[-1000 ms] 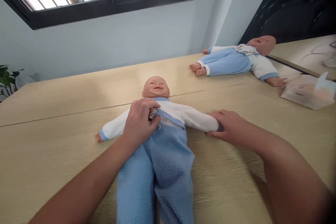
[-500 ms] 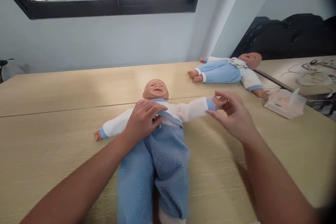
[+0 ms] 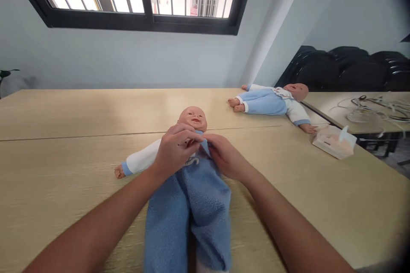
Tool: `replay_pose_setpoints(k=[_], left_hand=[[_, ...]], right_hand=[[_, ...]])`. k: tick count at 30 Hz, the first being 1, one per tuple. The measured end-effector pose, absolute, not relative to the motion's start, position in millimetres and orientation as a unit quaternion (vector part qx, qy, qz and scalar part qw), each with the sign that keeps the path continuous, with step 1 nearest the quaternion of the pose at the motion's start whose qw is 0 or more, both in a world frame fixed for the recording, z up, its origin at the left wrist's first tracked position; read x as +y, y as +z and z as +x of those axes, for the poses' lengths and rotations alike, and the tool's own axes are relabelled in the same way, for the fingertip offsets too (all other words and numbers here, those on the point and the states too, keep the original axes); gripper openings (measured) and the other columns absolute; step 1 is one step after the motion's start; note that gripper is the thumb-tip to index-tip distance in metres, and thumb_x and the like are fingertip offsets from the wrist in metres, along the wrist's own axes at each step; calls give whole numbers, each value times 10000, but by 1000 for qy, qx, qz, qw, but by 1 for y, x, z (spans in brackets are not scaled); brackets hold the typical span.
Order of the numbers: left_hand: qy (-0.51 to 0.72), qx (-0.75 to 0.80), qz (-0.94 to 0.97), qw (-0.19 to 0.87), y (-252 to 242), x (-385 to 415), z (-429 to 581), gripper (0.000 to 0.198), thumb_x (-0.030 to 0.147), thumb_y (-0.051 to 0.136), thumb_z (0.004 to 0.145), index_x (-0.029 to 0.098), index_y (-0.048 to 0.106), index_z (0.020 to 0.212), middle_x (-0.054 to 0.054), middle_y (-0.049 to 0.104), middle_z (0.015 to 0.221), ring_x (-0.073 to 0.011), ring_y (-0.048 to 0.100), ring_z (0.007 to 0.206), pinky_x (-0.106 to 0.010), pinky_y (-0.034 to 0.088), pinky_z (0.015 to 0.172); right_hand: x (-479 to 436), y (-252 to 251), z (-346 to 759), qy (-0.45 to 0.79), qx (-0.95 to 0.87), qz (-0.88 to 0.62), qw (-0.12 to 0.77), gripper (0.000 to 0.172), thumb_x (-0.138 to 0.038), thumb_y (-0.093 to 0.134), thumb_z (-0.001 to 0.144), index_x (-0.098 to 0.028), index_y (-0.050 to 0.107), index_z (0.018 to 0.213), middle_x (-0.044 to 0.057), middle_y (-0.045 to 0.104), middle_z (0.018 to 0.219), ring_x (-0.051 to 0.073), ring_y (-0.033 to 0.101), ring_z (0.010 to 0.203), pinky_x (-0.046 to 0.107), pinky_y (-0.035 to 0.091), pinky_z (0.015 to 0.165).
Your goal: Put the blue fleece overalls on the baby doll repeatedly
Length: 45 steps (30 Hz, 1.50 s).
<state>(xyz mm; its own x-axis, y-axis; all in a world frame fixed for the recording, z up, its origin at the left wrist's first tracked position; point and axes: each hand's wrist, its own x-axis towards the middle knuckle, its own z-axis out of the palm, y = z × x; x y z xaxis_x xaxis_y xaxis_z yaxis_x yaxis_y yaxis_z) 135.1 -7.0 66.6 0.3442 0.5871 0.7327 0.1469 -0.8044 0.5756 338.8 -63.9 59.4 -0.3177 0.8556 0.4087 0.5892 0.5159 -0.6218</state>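
A baby doll [image 3: 193, 118] lies face up on the table, its head toward the wall and its legs toward me. Its outfit [image 3: 205, 196] has fuzzy blue trousers and bib, white sleeves and blue cuffs. My left hand [image 3: 179, 147] is closed at the upper chest, thumb and fingers pinching the cloth edge below the chin. Close against it, my right hand [image 3: 226, 155] pinches the blue cloth at the same spot. The fastening under the fingertips is hidden. One doll arm stretches out to the left; the other is covered by my right hand.
A second doll [image 3: 269, 101] in similar clothes lies at the back right. Beside it stands a tissue box [image 3: 335, 141]. Tangled cables [image 3: 378, 108] rest on another table, with stacked black chairs [image 3: 346, 68] behind. A barred window [image 3: 147, 21] is in the wall ahead.
My right hand has let go of the doll's outstretched hand and moved left to the chest cloth beside my left hand. The view has tilted up slightly.
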Motion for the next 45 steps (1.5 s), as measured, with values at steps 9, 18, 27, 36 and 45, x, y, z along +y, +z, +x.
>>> replay_pose_setpoints(k=[9, 18, 27, 36, 45], left_hand=[[443, 241, 857, 103, 56, 23, 130, 198, 175, 636, 941, 249, 749, 795, -23, 759, 950, -193, 669, 949, -382, 501, 922], [320, 140, 937, 16, 73, 19, 118, 313, 101, 568, 879, 267, 763, 1059, -43, 742, 1240, -262, 637, 1162, -465, 463, 1035], [305, 137, 943, 6, 64, 5, 128, 450, 481, 708, 902, 235, 631, 1271, -111, 673, 1324, -321, 574, 1281, -535, 396, 1168], [366, 56, 926, -73, 56, 3, 120, 429, 525, 704, 928, 249, 622, 1246, -78, 738, 1203, -255, 652, 1100, -431, 478, 1020], [281, -10, 957, 65, 73, -12, 112, 347, 278, 692, 958, 240, 574, 1282, -87, 681, 1364, -246, 647, 1232, -429, 518, 1063]], right_hand=[[-75, 47, 349, 293, -748, -431, 411, 302, -348, 535, 1033, -305, 639, 1314, 81, 639, 1378, 263, 557, 1331, 505, 418, 1152], [-77, 48, 339, 455, -580, -478, 478, 330, -558, 653, 945, -230, 678, 960, 51, 692, 1043, 212, 637, 965, 374, 514, 927], [-78, 55, 348, 575, -452, -376, 569, 293, -450, 681, 945, -210, 646, 780, 24, 631, 817, 209, 633, 945, 351, 478, 947], [-70, 51, 386, 604, -478, -396, 499, 348, -489, 746, 914, -176, 656, 790, -5, 586, 741, 135, 509, 706, 270, 404, 702], [-66, 36, 406, 622, -502, -377, 469, 336, -473, 753, 907, -165, 659, 809, 15, 622, 760, 158, 561, 746, 281, 422, 722]])
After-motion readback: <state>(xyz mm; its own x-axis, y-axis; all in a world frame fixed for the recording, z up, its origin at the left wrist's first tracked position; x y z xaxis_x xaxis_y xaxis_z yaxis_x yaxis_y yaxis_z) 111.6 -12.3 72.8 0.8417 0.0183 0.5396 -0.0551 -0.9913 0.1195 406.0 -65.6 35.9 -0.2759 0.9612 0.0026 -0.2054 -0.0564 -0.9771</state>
